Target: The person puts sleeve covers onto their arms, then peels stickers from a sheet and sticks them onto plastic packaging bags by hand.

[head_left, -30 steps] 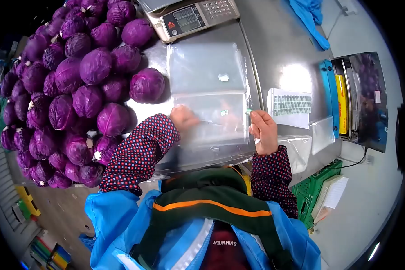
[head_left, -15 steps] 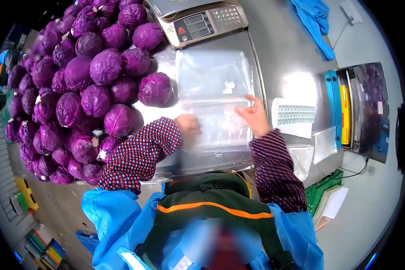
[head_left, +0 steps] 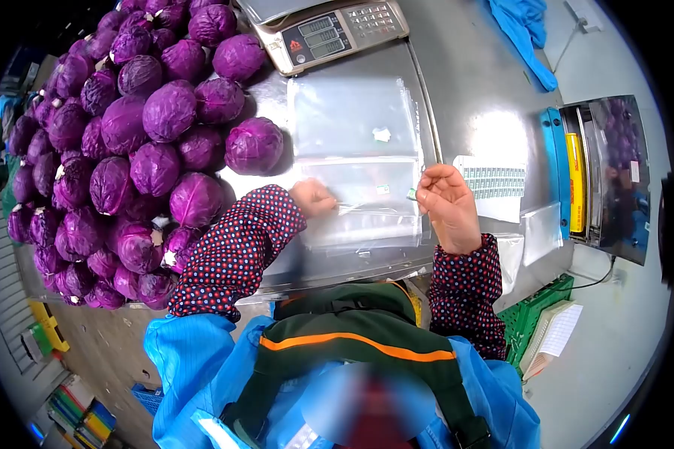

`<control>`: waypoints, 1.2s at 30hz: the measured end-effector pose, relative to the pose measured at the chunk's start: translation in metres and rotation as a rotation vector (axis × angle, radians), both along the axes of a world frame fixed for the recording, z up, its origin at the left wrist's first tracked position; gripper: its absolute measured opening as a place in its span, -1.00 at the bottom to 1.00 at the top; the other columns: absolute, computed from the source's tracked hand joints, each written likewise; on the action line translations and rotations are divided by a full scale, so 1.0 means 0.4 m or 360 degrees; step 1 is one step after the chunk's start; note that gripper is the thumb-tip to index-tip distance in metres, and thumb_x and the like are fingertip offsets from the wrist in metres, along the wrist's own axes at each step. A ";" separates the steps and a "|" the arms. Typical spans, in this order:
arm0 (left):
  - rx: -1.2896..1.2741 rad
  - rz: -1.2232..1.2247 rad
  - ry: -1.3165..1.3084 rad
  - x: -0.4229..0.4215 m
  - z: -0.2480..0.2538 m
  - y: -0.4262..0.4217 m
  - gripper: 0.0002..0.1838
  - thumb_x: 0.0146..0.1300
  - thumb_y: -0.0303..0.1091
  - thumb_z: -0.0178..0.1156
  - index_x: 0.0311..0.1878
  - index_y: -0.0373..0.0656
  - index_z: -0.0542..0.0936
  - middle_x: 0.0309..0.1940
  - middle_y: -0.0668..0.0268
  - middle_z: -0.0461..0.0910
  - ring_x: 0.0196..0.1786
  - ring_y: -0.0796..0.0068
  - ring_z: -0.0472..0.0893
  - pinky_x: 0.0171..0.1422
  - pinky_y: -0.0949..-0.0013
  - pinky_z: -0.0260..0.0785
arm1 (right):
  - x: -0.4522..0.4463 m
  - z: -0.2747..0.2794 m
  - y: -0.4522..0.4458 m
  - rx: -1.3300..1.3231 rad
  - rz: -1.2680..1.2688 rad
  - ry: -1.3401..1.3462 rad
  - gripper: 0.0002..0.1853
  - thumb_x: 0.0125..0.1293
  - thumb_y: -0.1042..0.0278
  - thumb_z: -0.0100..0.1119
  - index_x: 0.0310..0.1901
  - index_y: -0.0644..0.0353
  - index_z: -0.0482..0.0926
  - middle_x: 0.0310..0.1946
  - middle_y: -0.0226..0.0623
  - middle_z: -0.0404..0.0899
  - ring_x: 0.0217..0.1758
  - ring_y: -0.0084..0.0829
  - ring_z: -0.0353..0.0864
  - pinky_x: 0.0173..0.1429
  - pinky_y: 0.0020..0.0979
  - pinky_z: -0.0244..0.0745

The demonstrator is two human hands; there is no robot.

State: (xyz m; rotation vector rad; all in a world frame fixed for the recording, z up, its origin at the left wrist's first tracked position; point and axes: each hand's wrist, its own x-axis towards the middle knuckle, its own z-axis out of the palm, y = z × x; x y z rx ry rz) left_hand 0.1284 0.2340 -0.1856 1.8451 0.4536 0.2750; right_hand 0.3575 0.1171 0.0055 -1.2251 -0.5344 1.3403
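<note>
The right hand [head_left: 452, 206] has moved right, pinching a seemingly unplaced label [head_left: 412, 194], while the closed left hand [head_left: 312, 197] rests left on the bags [head_left: 344, 112].

Clear plastic bags [head_left: 348, 123]: thin, smooth film, glossy, lightly creased. Small label [head_left: 412, 194]: paper-looking. Label sheet [head_left: 494, 206]: paper, matt. Tabletop [head_left: 457, 82]: bare metal, smooth, strong glare. Red cabbages [head_left: 170, 111]: smooth-skinned, soft waxy sheen, some with raised veins. Scale [head_left: 341, 37]: hard casing, satin look, smooth display panel. Dotted sleeves [head_left: 236, 247]: cloth, matt, wrinkled. Blue garment [head_left: 191, 367]: thin, crinkly, slight sheen, fabric or plastic unclear. Green crate [head_left: 513, 337]: plastic.
</note>
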 end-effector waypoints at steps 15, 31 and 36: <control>0.0772 0.0006 0.0225 -0.009 0.001 -0.041 -0.83 -0.03 -0.12 0.29 -0.36 0.11 0.63 -0.37 0.41 0.53 -0.05 0.33 0.39 0.02 0.14 0.15 | 0.014 -0.005 0.000 -0.0018 -0.0004 -0.0088 -0.72 0.08 0.70 0.11 -0.14 0.29 0.43 -0.29 -0.36 0.46 -0.27 -0.60 0.45 -0.29 -0.62 0.36; 0.1049 0.0673 -0.0235 -0.010 0.203 -0.073 -0.47 -0.10 -0.36 0.34 0.02 -0.16 0.45 -0.11 0.13 0.46 -0.05 0.11 0.43 0.08 0.18 0.25 | 0.040 -0.199 -0.019 -0.0314 0.0333 -0.0480 -0.81 0.05 0.64 0.11 -0.24 0.27 0.48 -0.32 -0.40 0.51 -0.24 -0.60 0.48 -0.12 -0.58 0.39; 0.1406 0.0882 0.0644 0.094 0.220 0.025 -0.02 -0.33 -0.19 0.45 0.26 -0.15 0.21 0.23 0.06 0.21 0.31 0.11 0.16 0.30 0.01 -0.03 | 0.103 -0.256 -0.055 -0.0547 0.0226 -0.0435 -0.79 0.11 0.60 0.07 -0.17 0.27 0.49 -0.27 -0.36 0.53 -0.32 -0.65 0.48 -0.34 -0.63 0.37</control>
